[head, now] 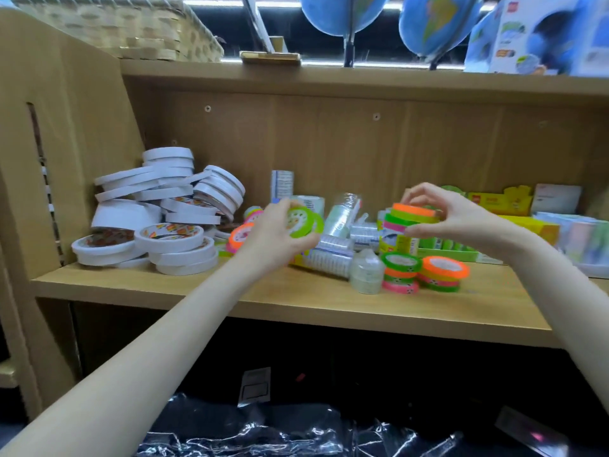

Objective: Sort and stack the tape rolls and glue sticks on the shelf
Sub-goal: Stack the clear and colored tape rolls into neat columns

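Observation:
My left hand [275, 234] grips a lime green tape roll [301, 222] above the middle of the wooden shelf [211, 296]. My right hand [461, 219] holds a small stack of neon rolls [412, 216], orange on top, green and pink below, raised over the shelf. Two short stacks of neon rolls [425, 273] stand near the front edge. More neon rolls [242, 234] lie behind my left hand. Sleeves of clear tape rolls [333, 255] lie in the middle. A heap of white tape rolls [164, 212] fills the left part.
Yellow and green boxes [501, 201] sit at the right back of the shelf, with pale packets [580, 239] at the far right. A woven basket [131, 28], globes [431, 24] and a carton stand on the shelf above. Dark plastic wrap [263, 430] lies below.

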A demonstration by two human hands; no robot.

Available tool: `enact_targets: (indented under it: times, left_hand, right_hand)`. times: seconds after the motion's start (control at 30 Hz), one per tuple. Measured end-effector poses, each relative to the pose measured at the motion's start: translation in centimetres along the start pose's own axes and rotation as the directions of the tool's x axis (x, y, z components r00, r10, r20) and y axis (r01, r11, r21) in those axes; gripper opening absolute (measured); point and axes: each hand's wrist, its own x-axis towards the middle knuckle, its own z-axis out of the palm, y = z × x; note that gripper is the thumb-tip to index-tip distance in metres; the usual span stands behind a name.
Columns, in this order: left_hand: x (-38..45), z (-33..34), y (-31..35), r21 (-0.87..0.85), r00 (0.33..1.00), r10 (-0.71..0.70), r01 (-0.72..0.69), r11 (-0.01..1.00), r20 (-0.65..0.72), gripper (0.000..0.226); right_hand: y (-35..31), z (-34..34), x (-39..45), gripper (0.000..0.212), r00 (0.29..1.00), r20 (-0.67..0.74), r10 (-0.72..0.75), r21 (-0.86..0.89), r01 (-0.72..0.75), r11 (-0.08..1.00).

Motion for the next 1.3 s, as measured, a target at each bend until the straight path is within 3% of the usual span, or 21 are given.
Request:
enact_targets:
  times: [0.13,0.33,0.43,0.6,0.7,0.83,0.93,1.03,1.17,1.3]
  left_hand:
    - [2.2,3.8,4.6,-0.091,0.988,0.121,-0.112,0.990,0.099,0.049]
    - [4.6,8.4,8.0,0.047,0.903,0.148,-0.181,0.982,0.403,0.061]
    - [4.7,9.1,7.9,0.094,0.870,0.152,-0.220,0.971,0.469,0.066]
    - [3.8,9.9,7.8,0.135,0.824,0.155,-0.268,0.954,0.545,0.075]
    - [3.8,10.2,7.9,0.176,0.807,0.134,-0.282,0.943,0.575,0.083]
    - [3.5,10.5,7.9,0.235,0.813,0.141,-0.322,0.917,0.565,0.087]
    - [3.5,10.2,7.5,0.260,0.831,0.146,-0.327,0.908,0.537,0.087]
    - [3.3,9.1,7.0,0.159,0.844,0.167,-0.284,0.946,0.510,0.086]
    - [3.0,7.2,5.2,0.000,0.884,0.166,-0.184,0.983,0.437,0.059]
    - [2.2,5.8,2.8,-0.078,0.921,0.167,-0.149,0.986,0.352,0.038]
  right_hand:
    - [3.0,-2.9,-3.0,0.032,0.992,-0.058,0.110,-0.035,-0.112,0.993]
    - [6.4,-2.1,-3.5,0.036,0.990,-0.007,0.138,-0.152,-0.138,0.979]
    - [6.7,-1.2,-3.6,0.046,0.990,0.007,0.141,-0.059,-0.140,0.988]
    - [7.0,-0.4,-3.5,0.055,0.997,-0.066,0.044,-0.206,-0.057,0.977]
    - [6.5,-1.4,-3.6,0.056,0.995,-0.016,0.097,-0.259,-0.097,0.961]
    - [5.8,-2.7,-4.0,0.057,0.974,0.086,0.209,-0.264,-0.180,0.948]
    - [5.4,-3.3,-3.8,0.043,0.988,0.032,0.151,-0.322,-0.133,0.937]
    - [4.7,-3.5,-3.3,0.031,0.998,-0.038,0.045,-0.289,-0.054,0.956]
    - [3.4,-2.8,-1.9,0.031,0.999,-0.014,-0.040,-0.323,0.034,0.946]
    - [2.1,-1.1,-0.7,0.047,0.984,0.159,-0.082,-0.393,0.140,0.909]
